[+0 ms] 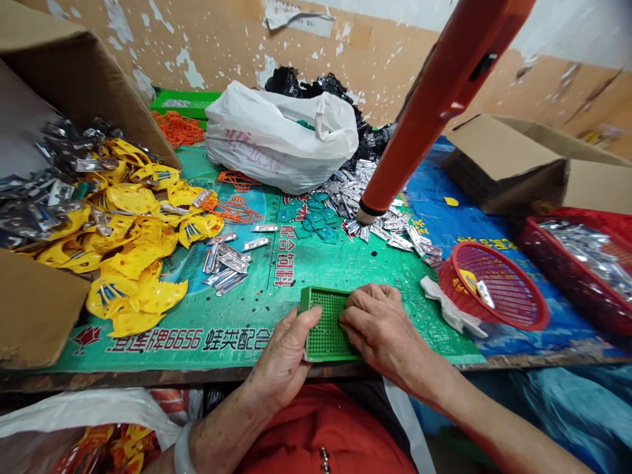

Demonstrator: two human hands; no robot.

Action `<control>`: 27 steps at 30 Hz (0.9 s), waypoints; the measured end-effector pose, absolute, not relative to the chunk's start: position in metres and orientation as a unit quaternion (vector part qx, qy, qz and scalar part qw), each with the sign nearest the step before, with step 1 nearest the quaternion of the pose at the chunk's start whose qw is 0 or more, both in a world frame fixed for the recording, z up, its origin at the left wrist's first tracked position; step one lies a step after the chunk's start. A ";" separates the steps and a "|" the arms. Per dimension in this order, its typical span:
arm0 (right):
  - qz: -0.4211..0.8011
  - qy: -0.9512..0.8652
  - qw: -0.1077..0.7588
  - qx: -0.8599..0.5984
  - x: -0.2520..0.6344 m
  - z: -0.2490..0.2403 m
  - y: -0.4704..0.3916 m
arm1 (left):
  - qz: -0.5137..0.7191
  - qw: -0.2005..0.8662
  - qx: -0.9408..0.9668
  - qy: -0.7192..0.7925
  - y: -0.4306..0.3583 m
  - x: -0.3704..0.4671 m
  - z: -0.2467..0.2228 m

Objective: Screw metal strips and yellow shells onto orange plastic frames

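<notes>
My left hand [289,349] is shut on the left side of a small green tray [323,332], its thumb over the rim. The tray has a grid of little holes and lies at the table's front edge. At its right side my right hand [378,329] has its fingers pinched together inside the tray; what they hold, if anything, is hidden. Beyond the tray lie a small stack of silvery flat pieces [228,266] and a scatter of dark green plastic parts [316,220].
A thick orange-red shaft [419,125] slants down before me. Yellow plastic parts [143,243] are heaped left beside a cardboard box [83,85]. Behind are a white plastic bag [276,145] and a silvery heap [353,191]. A red basket [538,303] and another carton [503,158] stand right.
</notes>
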State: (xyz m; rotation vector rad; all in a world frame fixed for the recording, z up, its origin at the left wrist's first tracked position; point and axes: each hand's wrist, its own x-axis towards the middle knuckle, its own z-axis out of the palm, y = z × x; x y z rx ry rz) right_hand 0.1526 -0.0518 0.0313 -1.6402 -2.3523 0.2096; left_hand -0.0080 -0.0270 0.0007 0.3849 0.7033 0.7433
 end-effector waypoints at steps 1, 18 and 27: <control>0.073 -0.816 0.122 -0.561 0.153 0.032 -0.051 | 0.354 0.853 0.184 0.337 -0.027 -0.007 0.000; 0.170 -0.808 0.053 -0.562 0.160 0.040 -0.041 | 0.329 0.857 0.182 0.351 -0.022 -0.009 -0.012; 0.151 -0.824 0.063 -0.542 0.160 0.039 -0.044 | 0.332 0.861 0.188 0.335 -0.024 -0.009 -0.010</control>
